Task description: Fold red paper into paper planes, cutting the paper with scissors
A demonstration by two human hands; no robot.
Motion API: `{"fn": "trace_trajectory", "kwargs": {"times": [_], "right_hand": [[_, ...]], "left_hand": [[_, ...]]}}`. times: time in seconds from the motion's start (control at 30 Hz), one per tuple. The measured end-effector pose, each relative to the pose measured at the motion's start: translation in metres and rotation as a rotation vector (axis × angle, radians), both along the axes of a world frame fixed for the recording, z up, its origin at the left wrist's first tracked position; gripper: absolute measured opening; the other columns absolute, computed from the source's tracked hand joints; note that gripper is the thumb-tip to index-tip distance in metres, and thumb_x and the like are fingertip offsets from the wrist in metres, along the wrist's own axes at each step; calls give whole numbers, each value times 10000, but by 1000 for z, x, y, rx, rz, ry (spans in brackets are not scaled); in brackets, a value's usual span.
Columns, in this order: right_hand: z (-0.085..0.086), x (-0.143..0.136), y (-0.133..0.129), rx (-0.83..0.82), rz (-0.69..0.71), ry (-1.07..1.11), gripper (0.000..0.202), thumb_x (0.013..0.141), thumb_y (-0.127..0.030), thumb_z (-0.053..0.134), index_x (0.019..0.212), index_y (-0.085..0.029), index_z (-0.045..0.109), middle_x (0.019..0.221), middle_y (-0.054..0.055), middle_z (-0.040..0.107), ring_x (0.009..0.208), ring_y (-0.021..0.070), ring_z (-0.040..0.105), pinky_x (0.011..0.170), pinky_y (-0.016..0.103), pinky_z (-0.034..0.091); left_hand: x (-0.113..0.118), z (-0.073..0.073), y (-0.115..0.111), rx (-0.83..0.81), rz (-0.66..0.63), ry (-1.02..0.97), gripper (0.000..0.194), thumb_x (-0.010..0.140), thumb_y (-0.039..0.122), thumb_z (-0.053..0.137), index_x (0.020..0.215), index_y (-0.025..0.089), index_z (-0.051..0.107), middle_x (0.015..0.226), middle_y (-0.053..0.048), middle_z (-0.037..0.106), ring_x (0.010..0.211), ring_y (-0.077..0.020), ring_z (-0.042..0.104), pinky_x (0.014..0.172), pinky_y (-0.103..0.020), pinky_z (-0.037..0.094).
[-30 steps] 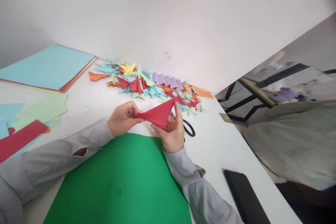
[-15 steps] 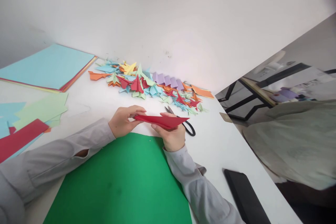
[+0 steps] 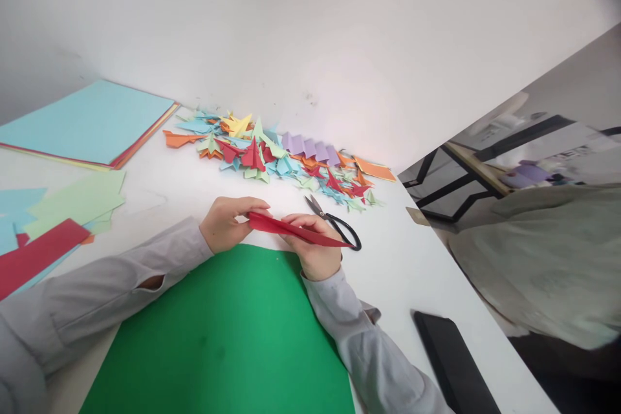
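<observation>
Between my hands is a folded piece of red paper (image 3: 305,233), narrow and pointed at its right end. My left hand (image 3: 229,225) pinches its left end between thumb and fingers. Around its middle, my right hand (image 3: 317,252) is closed with the thumb in front and fingers behind. The paper is held above the far edge of a green sheet (image 3: 233,336). Just behind my right hand lie black-handled scissors (image 3: 334,217), partly covered by the hand and the paper.
Folded paper shapes (image 3: 252,155) in several colours are heaped along the wall. Large coloured sheets (image 3: 97,123) are stacked at the back left, with cut paper pieces (image 3: 77,204) nearer. A black phone-like object (image 3: 451,359) lies at the right. Beyond the table edge sits a person (image 3: 548,265).
The red paper has turned, its pointed right end dropping lower and its broad face now seen nearly edge-on. My right fingers have shifted along it; my left hand has barely moved.
</observation>
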State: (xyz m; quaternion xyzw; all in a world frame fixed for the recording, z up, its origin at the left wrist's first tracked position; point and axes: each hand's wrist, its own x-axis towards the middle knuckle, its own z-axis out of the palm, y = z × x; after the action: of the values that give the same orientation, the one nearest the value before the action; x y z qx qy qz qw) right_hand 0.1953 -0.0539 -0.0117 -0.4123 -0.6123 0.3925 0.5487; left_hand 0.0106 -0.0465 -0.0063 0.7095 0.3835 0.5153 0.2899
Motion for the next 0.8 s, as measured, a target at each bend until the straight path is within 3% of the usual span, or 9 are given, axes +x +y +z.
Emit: {"fn": "trace_trajectory", "kwargs": {"times": [0.27, 0.53, 0.8], "right_hand": [[0, -1, 1, -9, -67, -46, 171, 597, -230, 770, 703, -187, 641, 754, 42, 722, 691, 195, 665, 653, 333, 545], [-4, 3, 4, -22, -107, -51, 181, 580, -269, 778, 719, -180, 703, 707, 39, 723, 654, 206, 655, 633, 350, 554], [-7, 1, 5, -141, -64, 45, 169, 587, -304, 776, 607, -170, 675, 549, 17, 670, 494, 157, 587, 512, 301, 516]], "left_hand": [[2, 2, -1, 3, 40, 23, 147, 698, 241, 661, 818, 166, 702, 825, -69, 741, 679, -150, 674, 664, -228, 538], [3, 3, -1, -30, 36, 60, 118, 684, 231, 683, 785, 175, 709, 756, -42, 733, 607, -131, 637, 617, -225, 523], [6, 5, -1, -318, -123, -169, 179, 701, 310, 688, 738, 135, 692, 675, -54, 718, 568, -155, 661, 552, -263, 569]]}}
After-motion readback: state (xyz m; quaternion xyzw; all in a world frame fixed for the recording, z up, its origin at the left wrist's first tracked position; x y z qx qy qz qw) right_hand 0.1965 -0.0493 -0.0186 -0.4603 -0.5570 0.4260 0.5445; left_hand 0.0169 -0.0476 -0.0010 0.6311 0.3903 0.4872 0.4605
